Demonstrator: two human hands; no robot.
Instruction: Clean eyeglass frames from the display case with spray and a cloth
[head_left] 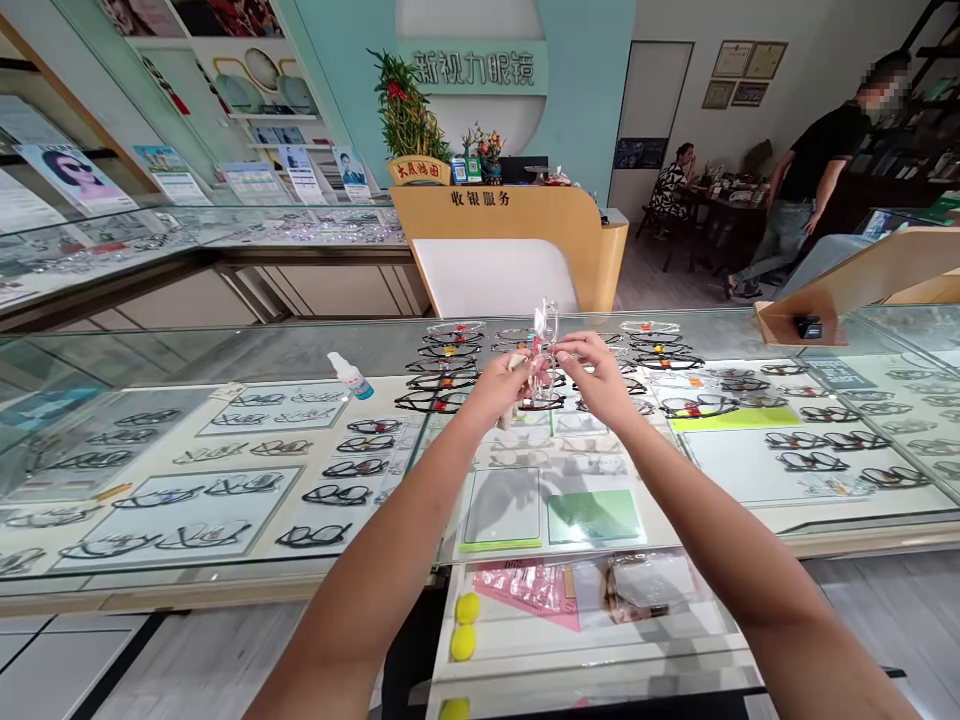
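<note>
Both my hands are raised over a glass display counter and together hold a pair of clear-framed glasses, turned upright. My left hand grips the lower left part of the frame and also seems to pinch a small pale cloth. My right hand holds the frame from the right with its fingertips. Under the glass lie rows of dark-framed glasses.
A small spray bottle lies on the counter to the left. Plastic packets and yellow round things sit on a lower shelf. A wooden cashier desk stands behind. One person stands and another sits at the far right.
</note>
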